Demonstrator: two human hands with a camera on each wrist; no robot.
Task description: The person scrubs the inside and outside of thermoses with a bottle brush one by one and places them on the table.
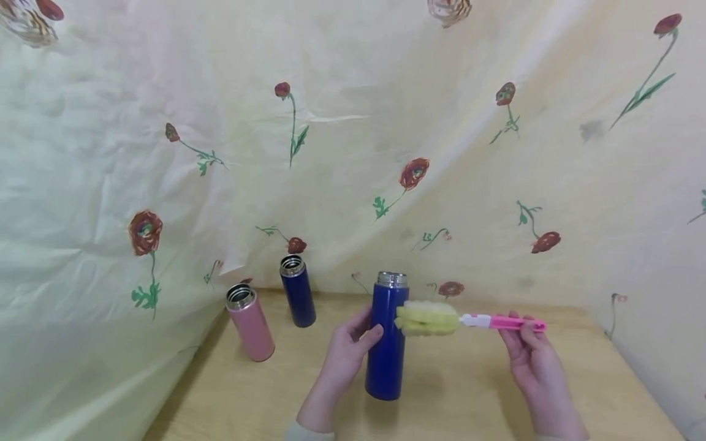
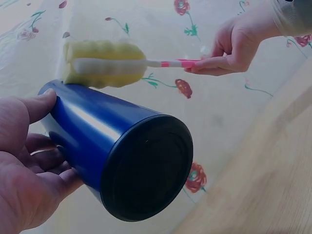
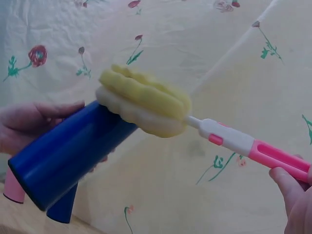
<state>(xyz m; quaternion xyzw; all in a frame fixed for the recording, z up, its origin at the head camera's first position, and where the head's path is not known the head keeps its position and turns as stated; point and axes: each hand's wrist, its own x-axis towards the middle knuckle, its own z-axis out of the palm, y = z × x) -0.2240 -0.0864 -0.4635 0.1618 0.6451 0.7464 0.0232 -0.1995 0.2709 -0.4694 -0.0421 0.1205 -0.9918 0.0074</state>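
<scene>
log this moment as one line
left hand: grips blue bottle | right hand: holds sponge brush by handle | table: pink bottle, second blue bottle upright

Screened-off nook, rm type unclear, floral drape, wood tbl

A glossy blue bottle with an uncapped steel mouth and black base is held nearly upright in the left grip, above the table. A brush with yellow-and-white sponge and pink-and-white handle lies level in the right grip, its head against the bottle's upper right side.
</scene>
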